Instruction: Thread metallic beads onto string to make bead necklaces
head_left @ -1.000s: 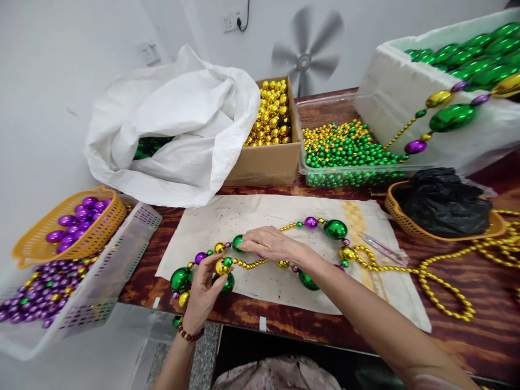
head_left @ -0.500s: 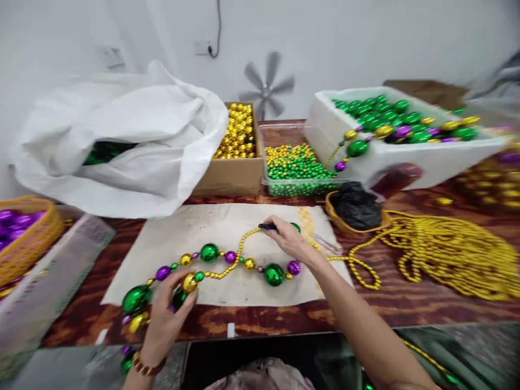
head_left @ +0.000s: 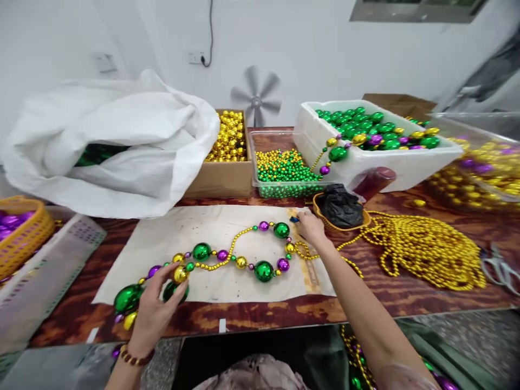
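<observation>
A bead strand (head_left: 264, 271) of green, purple and gold balls, joined with small gold beads, curves across a pale cloth (head_left: 162, 233). At its left part my left hand (head_left: 156, 306) grips a gold ball (head_left: 180, 274) between thumb and fingers; a larger green ball lies partly behind those fingers. My right hand (head_left: 311, 227) is closed on a small dark blue tool (head_left: 294, 219) at the cloth's right edge, just right of the strand's loop. Most of that tool is hidden by the fingers.
Behind stand a white sack (head_left: 179, 124), a box of gold balls (head_left: 227, 179), a clear tray (head_left: 284, 189) and a white foam box (head_left: 410, 168). Black plastic (head_left: 340, 206) fills a small basket. Gold bead strings (head_left: 430, 244) and scissors (head_left: 499, 268) lie right; an orange basket (head_left: 28, 238) is left.
My right hand has moved right with the tool, away from the small gold beads it was beside. The loop's far side is now uncovered. My left hand keeps its grip; the view has shifted right.
</observation>
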{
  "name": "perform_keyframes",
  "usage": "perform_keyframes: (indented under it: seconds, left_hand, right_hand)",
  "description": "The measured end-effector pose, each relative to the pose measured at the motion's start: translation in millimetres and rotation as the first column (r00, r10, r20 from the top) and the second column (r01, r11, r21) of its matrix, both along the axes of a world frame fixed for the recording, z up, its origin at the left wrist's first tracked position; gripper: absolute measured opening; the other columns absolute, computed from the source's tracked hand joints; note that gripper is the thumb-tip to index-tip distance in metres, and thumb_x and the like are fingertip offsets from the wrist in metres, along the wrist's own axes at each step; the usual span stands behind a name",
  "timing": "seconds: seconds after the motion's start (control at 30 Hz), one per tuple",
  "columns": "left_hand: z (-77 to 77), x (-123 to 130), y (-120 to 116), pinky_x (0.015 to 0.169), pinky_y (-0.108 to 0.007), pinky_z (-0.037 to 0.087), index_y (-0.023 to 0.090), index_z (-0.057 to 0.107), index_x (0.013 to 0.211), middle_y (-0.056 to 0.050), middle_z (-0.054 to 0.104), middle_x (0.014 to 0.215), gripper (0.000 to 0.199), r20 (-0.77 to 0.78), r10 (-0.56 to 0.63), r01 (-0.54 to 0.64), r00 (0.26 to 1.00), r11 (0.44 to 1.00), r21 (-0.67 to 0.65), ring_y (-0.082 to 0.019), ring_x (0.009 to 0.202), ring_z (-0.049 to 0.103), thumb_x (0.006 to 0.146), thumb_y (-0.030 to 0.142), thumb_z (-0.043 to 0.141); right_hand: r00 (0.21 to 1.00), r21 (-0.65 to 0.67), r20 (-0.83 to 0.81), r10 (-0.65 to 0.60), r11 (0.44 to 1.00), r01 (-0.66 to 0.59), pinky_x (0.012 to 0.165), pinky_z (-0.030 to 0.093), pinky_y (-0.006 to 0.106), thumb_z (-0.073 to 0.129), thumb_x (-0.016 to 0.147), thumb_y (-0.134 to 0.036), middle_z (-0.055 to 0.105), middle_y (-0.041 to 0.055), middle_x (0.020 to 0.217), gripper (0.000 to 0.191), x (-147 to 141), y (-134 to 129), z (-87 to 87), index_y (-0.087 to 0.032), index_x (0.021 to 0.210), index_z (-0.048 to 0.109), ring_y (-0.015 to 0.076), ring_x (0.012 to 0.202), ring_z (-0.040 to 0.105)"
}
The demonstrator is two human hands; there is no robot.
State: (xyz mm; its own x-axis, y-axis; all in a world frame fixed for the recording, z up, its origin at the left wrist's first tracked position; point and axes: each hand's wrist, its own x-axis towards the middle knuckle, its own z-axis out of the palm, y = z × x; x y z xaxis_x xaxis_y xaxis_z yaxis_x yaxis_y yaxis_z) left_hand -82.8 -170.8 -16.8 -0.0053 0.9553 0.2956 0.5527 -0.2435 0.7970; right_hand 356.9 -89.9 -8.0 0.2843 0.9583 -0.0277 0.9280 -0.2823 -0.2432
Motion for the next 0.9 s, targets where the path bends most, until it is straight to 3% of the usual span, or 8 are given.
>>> perform_keyframes:
  seconds: [0.17, 0.27, 0.33, 0.4, 0.53, 0.67, 0.83, 0.9]
  left_hand:
    - [15.3, 8, 2, 0.098, -0.041, 0.052, 0.021, 0.06, 0.118, -0.01, 0.067, 0.118, 0.041, 0.039, 0.001, -0.001, 0.999, 1.0, -0.009, -0.024, 0.107, 0.065, 0.083, 0.041, 0.068]
    - [26.1, 16, 4, 0.095, -0.038, 0.053, 0.022, 0.06, 0.117, -0.009, 0.067, 0.115, 0.039, 0.069, -0.02, 0.02, 0.997, 1.0, -0.003, -0.023, 0.105, 0.065, 0.084, 0.04, 0.067]
    - [33.9, 19, 6, 0.093, -0.037, 0.053, 0.022, 0.06, 0.117, -0.007, 0.068, 0.112, 0.038, 0.065, -0.026, 0.025, 0.998, 1.0, 0.014, -0.022, 0.104, 0.066, 0.084, 0.04, 0.067]
    - [42.6, 19, 7, 0.093, -0.036, 0.053, 0.022, 0.06, 0.117, -0.007, 0.068, 0.112, 0.038, 0.067, -0.019, 0.016, 0.998, 0.999, 0.043, -0.022, 0.103, 0.066, 0.084, 0.039, 0.068]
    - [65.3, 11, 10, 0.091, -0.035, 0.054, 0.021, 0.061, 0.115, -0.006, 0.069, 0.109, 0.038, 0.056, -0.002, -0.004, 0.998, 0.995, 0.101, -0.021, 0.099, 0.067, 0.083, 0.039, 0.069]
    - [98.1, 8, 18, 0.089, -0.034, 0.055, 0.02, 0.061, 0.117, -0.006, 0.069, 0.108, 0.038, 0.005, -0.032, 0.03, 0.999, 0.977, 0.213, -0.02, 0.096, 0.067, 0.084, 0.036, 0.069]
    - [168.6, 32, 31, 0.08, -0.03, 0.058, 0.014, 0.058, 0.118, -0.006, 0.067, 0.107, 0.038, 0.003, -0.123, 0.109, 0.992, 0.896, 0.43, -0.017, 0.09, 0.07, 0.086, 0.032, 0.068]
    - [207.4, 45, 31, 0.078, -0.03, 0.054, 0.008, 0.055, 0.12, -0.004, 0.062, 0.107, 0.041, -0.004, -0.188, 0.164, 0.982, 0.846, 0.508, -0.017, 0.094, 0.071, 0.089, 0.035, 0.059]
  right_hand:
    - [0.96, 0.088, -0.042, 0.278, 0.958, -0.274, 0.101, 0.039, 0.04, 0.054, 0.097, -0.025, 0.063, 0.018, 0.124, 0.028, -55, -8, 26.2, -0.014, 0.121, 0.066, 0.0299, 0.119, 0.055]
    - [0.692, 0.216, -0.191, 0.696, 0.718, -0.662, 0.104, 0.039, 0.039, 0.062, 0.095, -0.035, 0.065, 0.0128, 0.126, 0.033, -114, -17, 36.6, -0.019, 0.123, 0.064, 0.0266, 0.12, 0.055]
    - [0.515, 0.247, -0.251, 0.82, 0.569, -0.784, 0.105, 0.038, 0.041, 0.071, 0.088, -0.037, 0.06, 0.0141, 0.133, 0.046, -151, -21, 37.3, -0.019, 0.129, 0.059, 0.028, 0.127, 0.05]
    - [0.499, 0.184, -0.299, 0.813, 0.562, -0.806, 0.099, 0.041, 0.037, 0.075, 0.085, -0.031, 0.065, 0.0134, 0.124, 0.039, -174, -21, 36.0, -0.018, 0.12, 0.063, 0.0275, 0.12, 0.055]
    - [0.61, 0.141, -0.33, 0.72, 0.677, -0.723, 0.074, 0.043, 0.027, 0.054, 0.097, -0.02, 0.068, 0.0059, 0.087, 0.012, -173, -9, 50.8, -0.015, 0.093, 0.064, 0.0181, 0.081, 0.061]
    - [0.601, 0.454, -0.373, 0.707, 0.704, -0.547, 0.065, 0.041, 0.022, 0.055, 0.096, -0.019, 0.064, -0.0006, 0.076, 0.012, -152, -7, 122.1, -0.013, 0.088, 0.062, 0.0117, 0.071, 0.056]
    - [0.604, 0.749, -0.247, 0.758, 0.545, -0.377, 0.058, 0.035, 0.016, 0.06, 0.091, -0.017, 0.05, -0.0103, 0.058, 0.013, -149, -36, 262.6, -0.009, 0.08, 0.064, 0.0011, 0.053, 0.047]
    - [0.562, 0.803, -0.261, 0.785, 0.5, -0.325, 0.063, 0.038, 0.016, 0.052, 0.097, -0.023, 0.053, -0.0088, 0.065, 0.023, -143, -47, 303.2, -0.007, 0.087, 0.066, 0.0007, 0.059, 0.053]
